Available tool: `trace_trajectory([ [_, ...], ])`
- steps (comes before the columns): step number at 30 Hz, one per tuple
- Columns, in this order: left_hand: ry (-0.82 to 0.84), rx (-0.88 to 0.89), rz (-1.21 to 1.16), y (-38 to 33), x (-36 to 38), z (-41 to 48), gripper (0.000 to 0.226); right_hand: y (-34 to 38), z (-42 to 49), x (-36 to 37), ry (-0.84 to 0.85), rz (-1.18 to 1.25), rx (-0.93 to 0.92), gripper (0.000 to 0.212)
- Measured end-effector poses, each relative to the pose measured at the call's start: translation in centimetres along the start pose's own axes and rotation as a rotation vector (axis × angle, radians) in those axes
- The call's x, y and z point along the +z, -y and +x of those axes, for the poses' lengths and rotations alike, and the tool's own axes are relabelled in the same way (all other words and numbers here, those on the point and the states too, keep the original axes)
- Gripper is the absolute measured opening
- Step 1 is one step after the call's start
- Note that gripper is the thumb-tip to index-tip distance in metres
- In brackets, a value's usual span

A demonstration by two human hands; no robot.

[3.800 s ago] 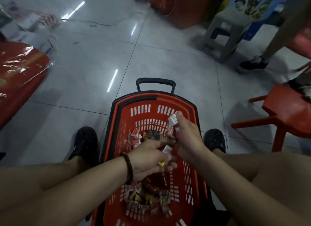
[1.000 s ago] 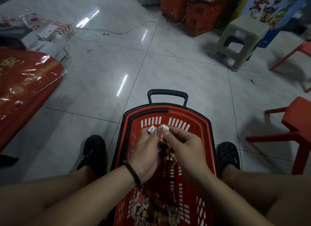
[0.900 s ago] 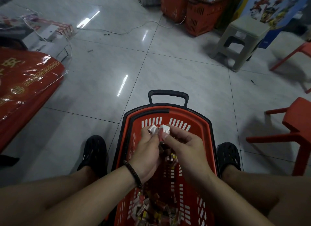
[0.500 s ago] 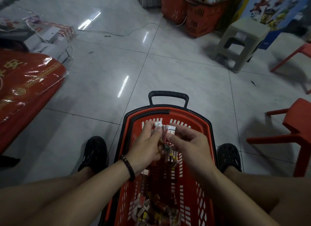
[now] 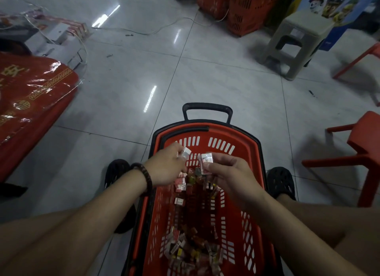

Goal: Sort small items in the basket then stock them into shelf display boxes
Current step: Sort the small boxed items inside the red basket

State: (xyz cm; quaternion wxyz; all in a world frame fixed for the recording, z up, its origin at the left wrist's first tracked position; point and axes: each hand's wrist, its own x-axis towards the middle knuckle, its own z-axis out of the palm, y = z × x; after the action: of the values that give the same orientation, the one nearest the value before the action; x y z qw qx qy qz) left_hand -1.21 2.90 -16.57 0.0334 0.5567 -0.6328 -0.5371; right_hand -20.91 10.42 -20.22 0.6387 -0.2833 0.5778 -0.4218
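Head camera: the red basket [image 5: 255, 144] holds small packets [image 5: 185, 249], heaped at its near end, with fewer toward the far end. Above the far end, the left hand [image 5: 164, 168] pinches a white packet [image 5: 186, 152] and the right hand [image 5: 232, 177] grips a labelled packet [image 5: 206, 162], its print too blurred to read.

Open floor [image 5: 205, 80] ahead of basket [image 5: 254, 145], red chair [image 5: 366, 140] right, wrapped bundle [image 5: 30, 103] left

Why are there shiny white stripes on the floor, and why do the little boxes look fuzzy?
Head view: the stripes are likely lamps mirrored in the glossy floor; same view, the small boxes low in the basket look smeared, probably from camera motion in dim light.
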Motion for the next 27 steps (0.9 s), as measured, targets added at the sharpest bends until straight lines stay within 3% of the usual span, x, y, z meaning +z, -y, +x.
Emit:
trace_trajectory([
  [3,-0.069,-0.016,0.206,0.1,-2.2,0.1,0.025,-3.7,1.9,1.0,-0.112,0.020,0.184,0.023],
  [6,-0.078,-0.041,0.313,1.0,-3.2,0.3,0.019,-9.2,4.7,2.7,-0.274,0.075,0.404,0.023],
  [9,-0.086,-0.110,0.365,2.4,-3.5,0.9,0.018,-14.2,7.4,4.5,-0.416,0.114,0.497,0.006],
  [12,-0.069,-0.088,0.387,2.9,-3.7,1.1,0.026,-18.4,9.3,6.4,-0.504,0.145,0.547,0.013],
  [16,0.008,-0.094,0.356,3.4,-3.5,1.2,0.032,-22.1,11.3,7.8,-0.509,0.103,0.549,0.015],
  [18,0.038,-0.121,0.318,3.6,-3.6,1.3,0.028,-23.2,11.9,8.1,-0.515,0.035,0.499,0.025],
  [22,0.058,-0.116,0.341,3.2,-3.8,1.0,0.019,-23.4,11.3,8.0,-0.502,-0.093,0.447,0.024],
  [26,0.005,-0.127,0.178,3.5,-3.2,1.2,0.017,-19.3,9.5,6.9,-0.458,-0.116,0.361,0.010],
  [27,-0.003,-0.131,0.111,3.5,-3.1,1.3,0.017,-17.2,8.9,6.7,-0.453,-0.109,0.304,0.016],
])
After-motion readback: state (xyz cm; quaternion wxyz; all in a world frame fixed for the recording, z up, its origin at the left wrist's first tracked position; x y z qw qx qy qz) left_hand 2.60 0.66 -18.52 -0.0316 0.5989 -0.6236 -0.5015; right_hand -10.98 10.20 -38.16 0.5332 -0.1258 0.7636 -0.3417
